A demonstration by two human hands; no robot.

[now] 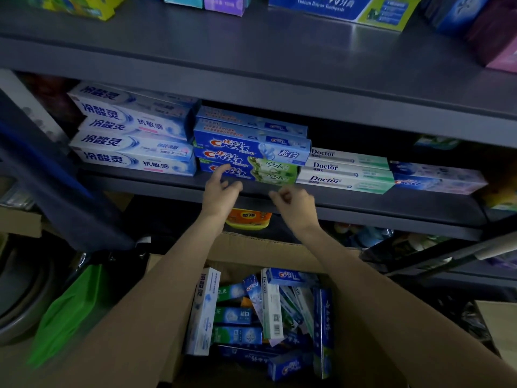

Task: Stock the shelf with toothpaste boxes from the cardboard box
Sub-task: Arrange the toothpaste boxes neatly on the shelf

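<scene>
Dim shelf (363,204), stacked Crest boxes (251,152) at front edge. Left hand (221,189) and right hand (293,203) loosely curled, holding nothing. Toothpaste boxes (268,306) in cardboard box (251,247) likely light, crushable; grip long sides mid-length.

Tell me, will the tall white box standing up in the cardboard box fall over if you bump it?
Probably. The tall white toothpaste box stands on its narrow end, leaning on the brown cardboard box wall, so a nudge could tip it. It looks like stiff, straight-edged card, likely light, and it should not roll.
</scene>
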